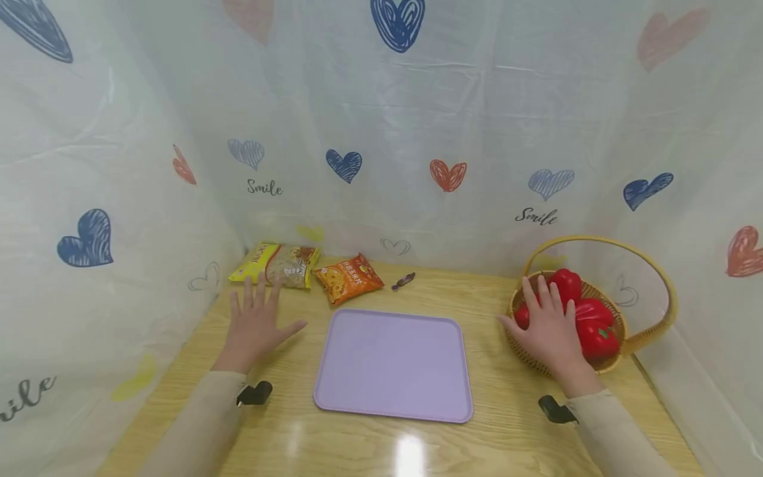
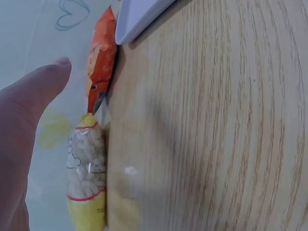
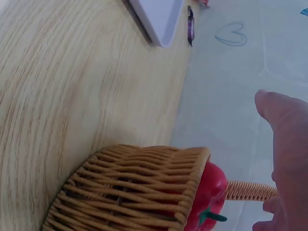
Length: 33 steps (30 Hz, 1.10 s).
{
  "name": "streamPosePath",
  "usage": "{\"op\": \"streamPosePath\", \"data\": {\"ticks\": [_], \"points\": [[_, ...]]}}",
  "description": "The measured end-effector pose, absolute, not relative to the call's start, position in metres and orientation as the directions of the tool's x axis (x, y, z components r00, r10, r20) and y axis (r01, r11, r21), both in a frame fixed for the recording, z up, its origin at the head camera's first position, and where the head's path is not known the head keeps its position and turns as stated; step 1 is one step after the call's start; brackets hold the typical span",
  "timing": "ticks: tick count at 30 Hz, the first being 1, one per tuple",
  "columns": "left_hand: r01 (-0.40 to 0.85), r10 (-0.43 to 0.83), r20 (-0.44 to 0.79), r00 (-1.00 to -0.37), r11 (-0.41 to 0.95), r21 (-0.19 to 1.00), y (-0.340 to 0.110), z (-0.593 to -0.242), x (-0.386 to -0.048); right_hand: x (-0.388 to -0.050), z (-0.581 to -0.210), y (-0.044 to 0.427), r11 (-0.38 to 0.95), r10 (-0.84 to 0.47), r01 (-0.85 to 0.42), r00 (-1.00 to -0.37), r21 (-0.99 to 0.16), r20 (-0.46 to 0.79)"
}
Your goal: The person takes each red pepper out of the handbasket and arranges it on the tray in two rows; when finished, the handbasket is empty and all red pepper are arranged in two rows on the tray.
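My left hand (image 1: pixel 253 328), fingers spread and holding nothing, hovers over the table's left side. Just beyond its fingertips lies a yellow, partly clear snack bag (image 1: pixel 286 265), seen edge-on in the left wrist view. An orange snack packet (image 1: pixel 350 278) is right of that bag, and a small purple wrapped candy (image 1: pixel 403 281) lies farther right. With fingers spread, my right hand (image 1: pixel 551 328) is above the left part of a wicker basket (image 1: pixel 620 324) and grips nothing. Several red bell peppers (image 1: pixel 598 339) fill the basket; the hand hides some of them.
A lilac rectangular tray (image 1: pixel 393 364) lies flat on the wooden table (image 1: pixel 352 447) between the hands. The basket's tall arched handle (image 1: pixel 661 278) leans to the right. White curtains (image 1: pixel 381 99) printed with hearts surround the table at the back and both sides.
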<state>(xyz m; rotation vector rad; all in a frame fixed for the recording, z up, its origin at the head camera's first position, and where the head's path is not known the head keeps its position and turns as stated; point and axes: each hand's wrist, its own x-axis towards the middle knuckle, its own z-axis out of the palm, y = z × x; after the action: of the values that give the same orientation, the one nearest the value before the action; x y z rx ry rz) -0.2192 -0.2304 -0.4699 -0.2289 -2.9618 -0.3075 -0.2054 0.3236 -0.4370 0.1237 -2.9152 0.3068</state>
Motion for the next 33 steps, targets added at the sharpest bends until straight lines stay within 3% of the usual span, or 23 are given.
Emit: {"op": "streamPosePath", "data": {"ticks": [8,20,33], "points": [[0.192,0.161,0.152,-0.975,0.958,0.211,-0.230,-0.469,-0.220,-0.198,-0.437,0.338,0.960,-0.023,-0.094,-0.965,-0.263,0.263],[0.248,0.209,0.163,-0.964,0.929,0.274,-0.222,-0.476,-0.218,-0.196,-0.440,0.351,0.948,0.037,-0.034,-0.976,-0.317,0.216],[0.250,0.213,0.132,-0.968,0.842,0.478,-0.215,-0.505,-0.209,-0.196,-0.450,0.358,0.906,0.054,-0.025,-0.983,-0.423,0.176]]}}
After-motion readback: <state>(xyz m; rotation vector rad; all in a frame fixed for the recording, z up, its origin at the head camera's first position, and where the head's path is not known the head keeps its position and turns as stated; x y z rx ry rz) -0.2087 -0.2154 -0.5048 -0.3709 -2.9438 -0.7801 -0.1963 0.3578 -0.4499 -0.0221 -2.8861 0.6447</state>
